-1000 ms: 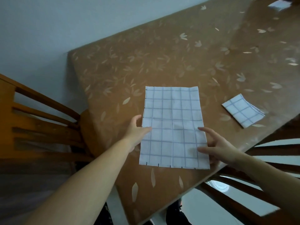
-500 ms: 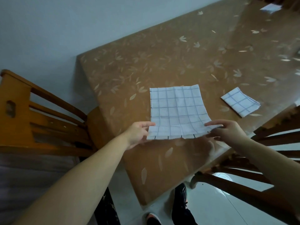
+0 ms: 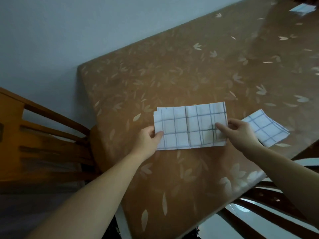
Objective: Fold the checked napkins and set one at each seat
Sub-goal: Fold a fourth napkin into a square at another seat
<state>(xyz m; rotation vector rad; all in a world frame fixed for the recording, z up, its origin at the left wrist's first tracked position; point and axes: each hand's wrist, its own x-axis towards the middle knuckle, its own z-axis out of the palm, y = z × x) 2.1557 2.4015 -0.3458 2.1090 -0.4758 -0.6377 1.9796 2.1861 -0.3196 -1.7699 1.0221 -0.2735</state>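
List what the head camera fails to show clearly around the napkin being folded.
- Folded napkin, head view: its near-left corner is hidden behind the right hand.
- Napkin in hand: the layer count is unclear, and the left hand covers one corner.
- Far napkin: small, washed out by glare.
- Chair: cut off by the left edge.

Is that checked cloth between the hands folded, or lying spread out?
Folded once. The napkin is a short double-layered strip, its layered edges showing at the far left corner, pinched by the left hand and right hand.
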